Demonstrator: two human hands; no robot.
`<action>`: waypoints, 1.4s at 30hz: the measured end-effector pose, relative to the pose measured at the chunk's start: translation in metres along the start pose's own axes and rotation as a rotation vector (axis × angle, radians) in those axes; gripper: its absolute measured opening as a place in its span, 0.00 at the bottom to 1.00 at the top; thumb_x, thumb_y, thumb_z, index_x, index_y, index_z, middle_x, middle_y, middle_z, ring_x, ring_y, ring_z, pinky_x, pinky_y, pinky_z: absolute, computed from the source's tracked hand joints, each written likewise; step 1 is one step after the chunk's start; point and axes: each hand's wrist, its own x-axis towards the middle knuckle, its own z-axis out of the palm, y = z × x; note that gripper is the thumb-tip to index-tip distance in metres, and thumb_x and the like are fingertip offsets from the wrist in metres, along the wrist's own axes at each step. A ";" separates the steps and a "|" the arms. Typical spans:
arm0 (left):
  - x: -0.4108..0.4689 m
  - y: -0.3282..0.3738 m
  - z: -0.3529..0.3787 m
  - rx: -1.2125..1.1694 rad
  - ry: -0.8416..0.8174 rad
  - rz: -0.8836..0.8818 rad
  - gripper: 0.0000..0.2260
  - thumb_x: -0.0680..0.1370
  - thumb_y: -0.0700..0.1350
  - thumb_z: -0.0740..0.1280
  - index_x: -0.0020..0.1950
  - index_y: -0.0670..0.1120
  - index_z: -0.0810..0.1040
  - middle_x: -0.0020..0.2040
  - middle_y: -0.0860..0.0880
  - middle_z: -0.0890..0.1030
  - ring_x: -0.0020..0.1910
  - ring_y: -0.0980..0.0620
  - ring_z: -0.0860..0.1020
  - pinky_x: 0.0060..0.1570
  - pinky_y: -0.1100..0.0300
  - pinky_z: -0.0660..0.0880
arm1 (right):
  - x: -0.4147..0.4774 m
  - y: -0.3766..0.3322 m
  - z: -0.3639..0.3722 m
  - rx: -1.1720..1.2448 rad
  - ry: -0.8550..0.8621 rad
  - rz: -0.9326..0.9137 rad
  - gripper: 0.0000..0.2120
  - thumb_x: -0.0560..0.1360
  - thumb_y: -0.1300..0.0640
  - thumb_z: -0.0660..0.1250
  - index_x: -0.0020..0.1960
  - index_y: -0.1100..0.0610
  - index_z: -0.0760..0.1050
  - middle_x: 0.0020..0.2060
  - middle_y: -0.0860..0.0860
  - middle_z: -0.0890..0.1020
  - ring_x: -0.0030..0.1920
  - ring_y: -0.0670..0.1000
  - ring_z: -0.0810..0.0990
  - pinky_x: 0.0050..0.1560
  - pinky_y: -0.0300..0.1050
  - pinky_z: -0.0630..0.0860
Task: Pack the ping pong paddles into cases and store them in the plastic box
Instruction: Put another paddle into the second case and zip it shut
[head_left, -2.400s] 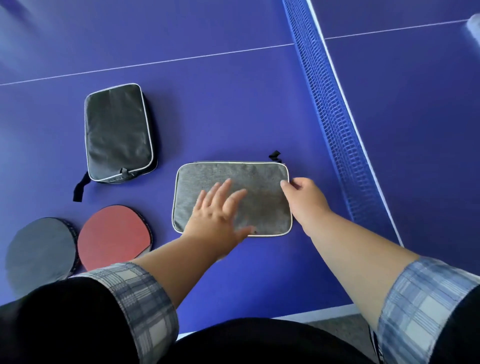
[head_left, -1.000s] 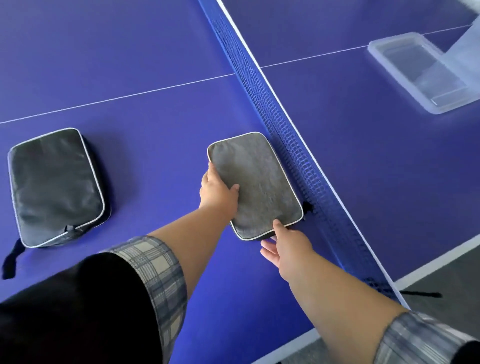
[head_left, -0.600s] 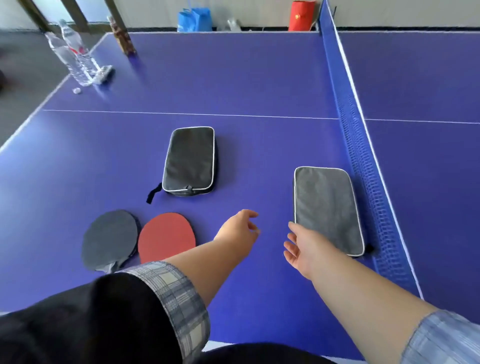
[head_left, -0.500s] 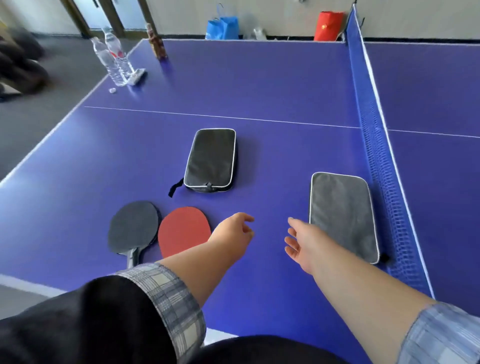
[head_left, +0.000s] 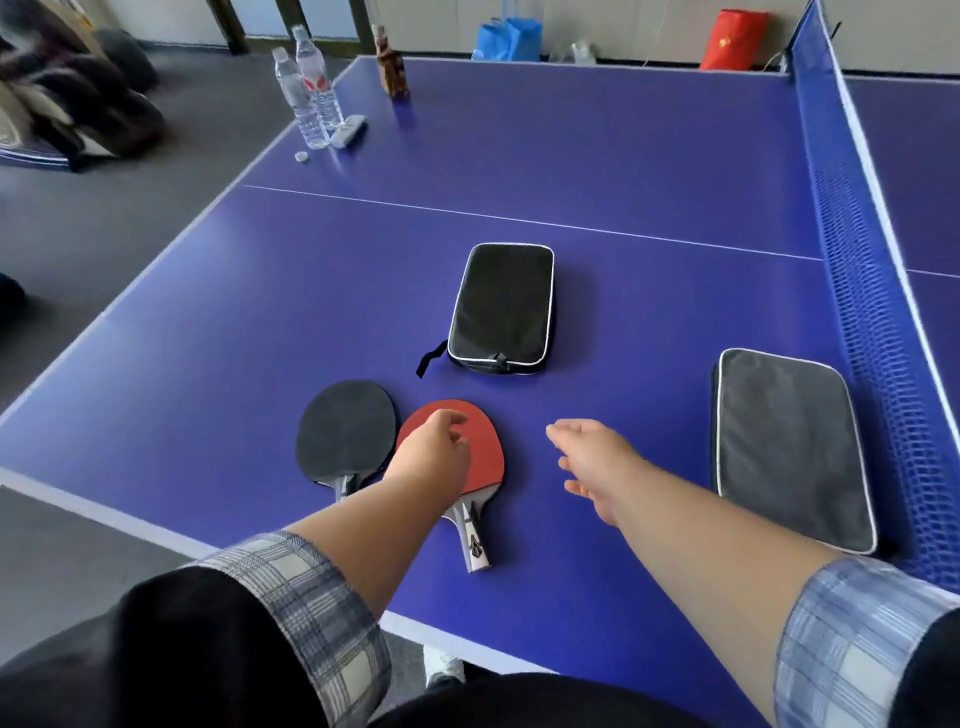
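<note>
Red paddle (head_left: 484, 448) under left hand (head_left: 434, 458), near edge (head_left: 104, 515)

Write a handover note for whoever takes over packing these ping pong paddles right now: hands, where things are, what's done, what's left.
Left hand: loosely curled over the red-faced paddle, gripping nothing. Right hand: open above the blue table, empty.
Black-faced paddle lies beside the red one; black rectangular case beyond them; grey fabric case by the net.
Done: nothing packed that shows. To do: case both paddles, store in the plastic box, which is out of view.
</note>
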 end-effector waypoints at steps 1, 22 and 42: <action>0.008 -0.001 -0.004 0.009 -0.011 0.018 0.17 0.79 0.45 0.60 0.68 0.55 0.71 0.62 0.55 0.79 0.52 0.51 0.79 0.49 0.57 0.75 | 0.006 -0.006 0.005 -0.008 0.015 0.001 0.19 0.79 0.44 0.65 0.68 0.46 0.72 0.52 0.44 0.76 0.57 0.52 0.79 0.62 0.53 0.78; 0.231 0.019 -0.011 0.005 -0.185 0.026 0.11 0.78 0.47 0.64 0.58 0.46 0.76 0.48 0.47 0.80 0.36 0.48 0.76 0.30 0.59 0.68 | 0.151 -0.080 0.058 -0.102 0.287 -0.038 0.10 0.70 0.68 0.55 0.41 0.53 0.68 0.32 0.50 0.62 0.35 0.53 0.57 0.30 0.44 0.53; 0.041 0.076 0.072 -0.047 -0.416 0.128 0.20 0.76 0.41 0.65 0.68 0.49 0.70 0.59 0.52 0.78 0.41 0.51 0.80 0.30 0.62 0.71 | -0.004 0.066 -0.072 0.063 0.447 0.010 0.15 0.68 0.66 0.55 0.42 0.53 0.77 0.33 0.50 0.69 0.37 0.55 0.63 0.40 0.48 0.63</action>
